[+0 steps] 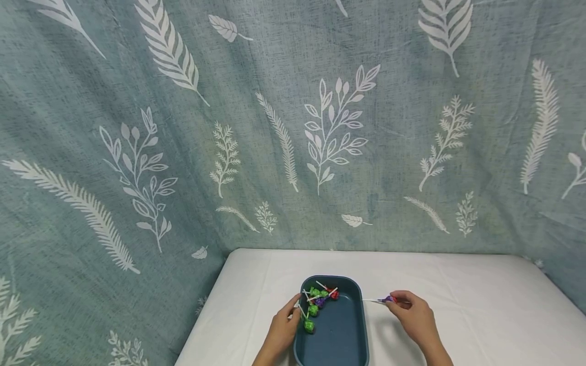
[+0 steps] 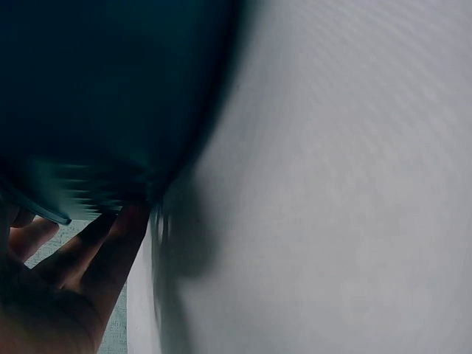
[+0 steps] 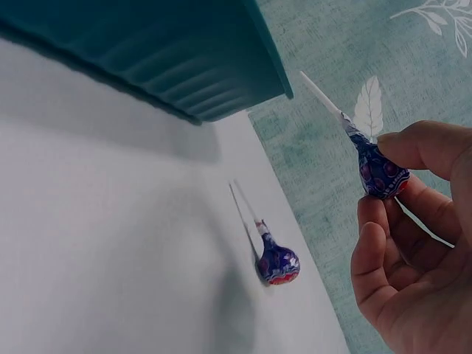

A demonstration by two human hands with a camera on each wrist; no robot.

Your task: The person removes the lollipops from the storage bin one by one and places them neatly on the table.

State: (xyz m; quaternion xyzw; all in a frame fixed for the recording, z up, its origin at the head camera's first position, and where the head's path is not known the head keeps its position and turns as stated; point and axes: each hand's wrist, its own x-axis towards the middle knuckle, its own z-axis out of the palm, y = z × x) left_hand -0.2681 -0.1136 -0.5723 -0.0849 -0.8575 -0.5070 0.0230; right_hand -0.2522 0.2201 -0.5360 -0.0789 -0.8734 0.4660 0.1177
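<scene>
My right hand (image 1: 414, 315) pinches a purple-wrapped lollipop (image 3: 380, 173) between thumb and fingers, its white stick pointing toward the container. On the white cloth below it lies a second purple lollipop (image 3: 279, 264) with a red base. To the left stands a dark blue rectangular container (image 1: 334, 345) with ribbed outer walls. Inside, along its left side, several lollipops are gathered: green ones (image 1: 309, 326), a purple one (image 1: 320, 302) and a red one (image 1: 334, 294). My left hand (image 1: 283, 328) rests against the container's left wall, its fingers (image 2: 118, 251) fairly straight on the outside.
A white cloth (image 1: 480, 305) covers the table. Behind and to the left hangs a blue-green curtain (image 1: 389, 127) with white leaf prints, close to the table's far edge.
</scene>
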